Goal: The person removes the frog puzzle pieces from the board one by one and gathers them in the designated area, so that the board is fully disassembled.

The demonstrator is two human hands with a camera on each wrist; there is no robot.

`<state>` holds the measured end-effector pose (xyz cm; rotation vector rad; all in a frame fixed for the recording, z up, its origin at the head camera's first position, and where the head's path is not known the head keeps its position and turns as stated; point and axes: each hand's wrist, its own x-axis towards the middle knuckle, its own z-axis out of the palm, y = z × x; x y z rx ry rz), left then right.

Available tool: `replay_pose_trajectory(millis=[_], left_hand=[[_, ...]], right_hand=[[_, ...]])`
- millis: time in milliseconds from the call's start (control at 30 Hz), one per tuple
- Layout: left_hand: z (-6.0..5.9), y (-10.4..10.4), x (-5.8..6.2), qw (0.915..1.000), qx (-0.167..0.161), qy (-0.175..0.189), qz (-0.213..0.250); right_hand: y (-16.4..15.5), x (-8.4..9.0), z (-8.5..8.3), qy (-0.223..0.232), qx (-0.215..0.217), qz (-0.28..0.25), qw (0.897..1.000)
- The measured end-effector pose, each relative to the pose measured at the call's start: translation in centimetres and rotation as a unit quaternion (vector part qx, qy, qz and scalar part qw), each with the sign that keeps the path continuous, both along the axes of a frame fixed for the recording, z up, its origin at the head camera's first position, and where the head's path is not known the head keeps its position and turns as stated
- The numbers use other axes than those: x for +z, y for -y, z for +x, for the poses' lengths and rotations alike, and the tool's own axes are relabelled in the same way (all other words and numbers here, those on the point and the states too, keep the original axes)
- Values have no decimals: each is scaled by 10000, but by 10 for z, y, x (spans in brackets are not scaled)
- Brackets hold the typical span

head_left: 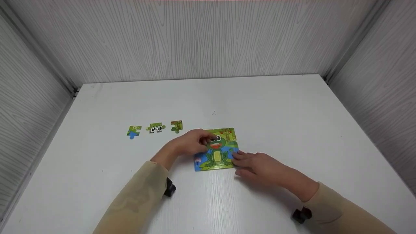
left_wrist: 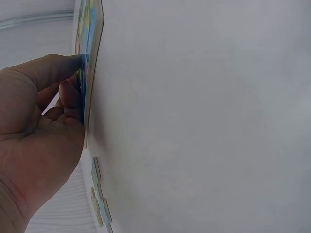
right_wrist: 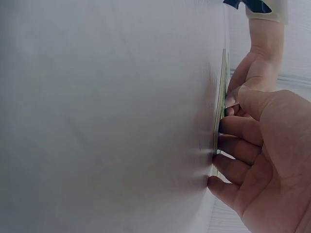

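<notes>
Puzzle: flat square cardboard frog jigsaw board (head_left: pixel 217 152), glossy green and blue, lying mid-table.
Left hand (head_left: pixel 191 142): fingers curled, pinching at the board's upper left part.
Right hand (head_left: pixel 256 165): straight fingers pressing the board's right edge.
Loose pieces: three knobbed cardboard pieces (head_left: pixel 156 128), in a row, left of the board.
Table: white woodgrain table (head_left: pixel 276 107).

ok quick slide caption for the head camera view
Left hand pinches a piece on the frog puzzle as right hand steadies its edge; three loose pieces lie beside it.
</notes>
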<state>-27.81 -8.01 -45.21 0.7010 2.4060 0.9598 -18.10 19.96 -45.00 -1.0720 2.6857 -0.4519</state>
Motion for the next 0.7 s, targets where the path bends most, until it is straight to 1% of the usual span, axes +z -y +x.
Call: replay_pose_trajectory(millis=[200, 400, 567, 700], left_hand=[[0, 1, -1, 10000, -8, -8, 38], [-1, 1, -2, 9994, -168, -25, 299], [-1, 1, -4, 9991, -292, -23, 303], [0, 1, -4, 9989, -295, 12, 353]], right_hand=[[-1, -2, -1, -30, 6, 46, 10000], [-1, -2, 0, -78, 74, -108, 9999], [0, 0, 1, -70, 79, -143, 9998], [0, 0, 1, -38, 38, -115, 9999]])
